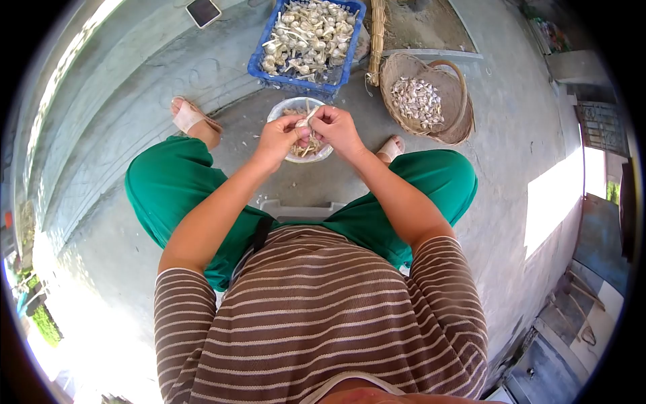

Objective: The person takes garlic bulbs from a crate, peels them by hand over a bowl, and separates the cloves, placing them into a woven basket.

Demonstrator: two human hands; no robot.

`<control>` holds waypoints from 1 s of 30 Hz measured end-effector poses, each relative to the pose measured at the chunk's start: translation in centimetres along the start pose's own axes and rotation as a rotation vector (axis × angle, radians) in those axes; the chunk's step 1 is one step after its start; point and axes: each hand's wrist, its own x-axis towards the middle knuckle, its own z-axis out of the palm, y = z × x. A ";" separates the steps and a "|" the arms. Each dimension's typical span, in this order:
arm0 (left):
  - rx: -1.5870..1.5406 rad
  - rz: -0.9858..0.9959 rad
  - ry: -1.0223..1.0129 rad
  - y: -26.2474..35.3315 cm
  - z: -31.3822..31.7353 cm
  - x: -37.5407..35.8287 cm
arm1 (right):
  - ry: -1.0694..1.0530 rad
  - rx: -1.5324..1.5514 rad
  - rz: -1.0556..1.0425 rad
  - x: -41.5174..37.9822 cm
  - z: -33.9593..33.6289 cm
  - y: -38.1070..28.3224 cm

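Note:
Over a white bowl (324, 153) with stalks and peelings in it, my two hands meet around a pale garlic bulb (303, 124). My left hand (276, 140) pinches the bulb from the left, fingers curled. My right hand (339, 132) closes on it from the right, by the stalk. Beyond the bowl stands a blue plastic basket (254, 62) full of garlic bulbs. To the right, a woven basket (461, 124) with a handle holds loose garlic cloves (417, 102).
A phone-like dark object (202, 12) lies on the step at the upper left. A straw bundle (377, 40) lies between the two baskets. My sandalled feet flank the bowl. A grey stool edge (296, 210) shows between my legs.

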 end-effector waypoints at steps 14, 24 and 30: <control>-0.326 -0.086 -0.059 -1.0 -0.2 0.5 | 0.037 -0.144 -0.099 1.0 0.1 0.4; -0.411 -0.105 -0.113 -0.6 -1.0 0.3 | -0.056 0.037 0.054 0.0 0.3 -2.3; -0.271 0.024 -0.023 0.7 1.0 -1.4 | 0.063 -0.496 -0.301 -0.9 0.5 -2.0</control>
